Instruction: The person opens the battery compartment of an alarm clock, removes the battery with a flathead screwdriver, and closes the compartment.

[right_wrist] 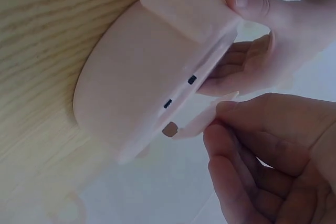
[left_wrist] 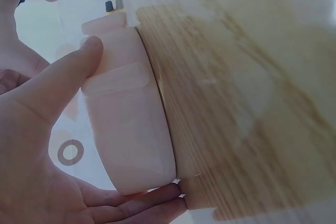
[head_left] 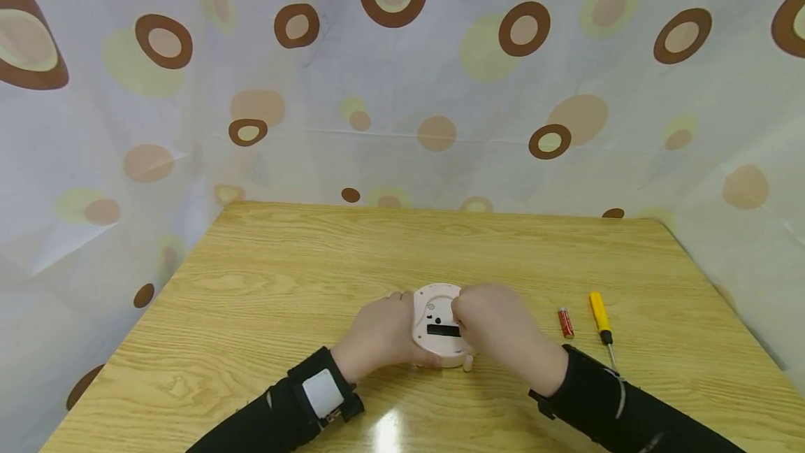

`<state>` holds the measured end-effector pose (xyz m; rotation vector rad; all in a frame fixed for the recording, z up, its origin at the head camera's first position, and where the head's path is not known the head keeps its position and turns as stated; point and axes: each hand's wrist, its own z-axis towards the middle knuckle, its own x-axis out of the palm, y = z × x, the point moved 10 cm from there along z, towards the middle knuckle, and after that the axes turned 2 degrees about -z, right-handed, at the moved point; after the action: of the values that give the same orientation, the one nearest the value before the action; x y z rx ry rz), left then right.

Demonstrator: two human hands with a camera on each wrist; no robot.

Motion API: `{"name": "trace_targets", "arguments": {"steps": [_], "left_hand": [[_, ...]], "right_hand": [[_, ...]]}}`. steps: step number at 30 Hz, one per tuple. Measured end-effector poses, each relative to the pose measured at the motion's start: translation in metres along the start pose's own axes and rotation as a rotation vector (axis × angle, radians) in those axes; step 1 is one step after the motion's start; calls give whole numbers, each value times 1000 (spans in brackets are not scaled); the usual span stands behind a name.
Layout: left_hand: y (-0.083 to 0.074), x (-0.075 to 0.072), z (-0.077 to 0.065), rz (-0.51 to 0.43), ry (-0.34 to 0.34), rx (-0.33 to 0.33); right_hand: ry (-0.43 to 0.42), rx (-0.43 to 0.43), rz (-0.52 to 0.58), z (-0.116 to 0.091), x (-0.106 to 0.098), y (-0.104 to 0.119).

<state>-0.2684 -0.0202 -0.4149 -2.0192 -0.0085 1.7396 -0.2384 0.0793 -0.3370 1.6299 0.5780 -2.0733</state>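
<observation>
A pale pink round device (head_left: 440, 347), which looks like a small alarm clock, stands on the table with its back towards me. That back carries speaker holes, small black controls and a dark battery slot (head_left: 443, 331). Around its left side my left hand (head_left: 386, 331) grips it, thumb on the near edge and fingers on the far side. My right hand (head_left: 499, 320) pinches a small pink cover (right_wrist: 202, 121) between thumb and index finger, close to the back but apart from it. In the head view this hand hides the cover and the device's right side.
To the right of the right hand lies a red battery (head_left: 565, 323). Beyond it is a screwdriver (head_left: 600, 317) with a yellow handle, its tip partly behind the right sleeve. A patterned curtain (head_left: 402, 103) hangs behind the wooden table (head_left: 283, 271).
</observation>
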Motion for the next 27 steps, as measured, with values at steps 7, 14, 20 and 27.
{"name": "trace_targets", "arguments": {"steps": [7,14,20,27], "left_hand": [[0,0,0,-16,-2,2],[2,0,0,-18,-6,-5],[0,-2,-1,-13,-17,5],[0,-2,-1,-20,-13,7]], "right_hand": [[-9,-22,20,1,7,5],[-71,-78,24,1,7,12],[-40,-64,41,3,11,15],[-41,-63,40,2,15,18]]}}
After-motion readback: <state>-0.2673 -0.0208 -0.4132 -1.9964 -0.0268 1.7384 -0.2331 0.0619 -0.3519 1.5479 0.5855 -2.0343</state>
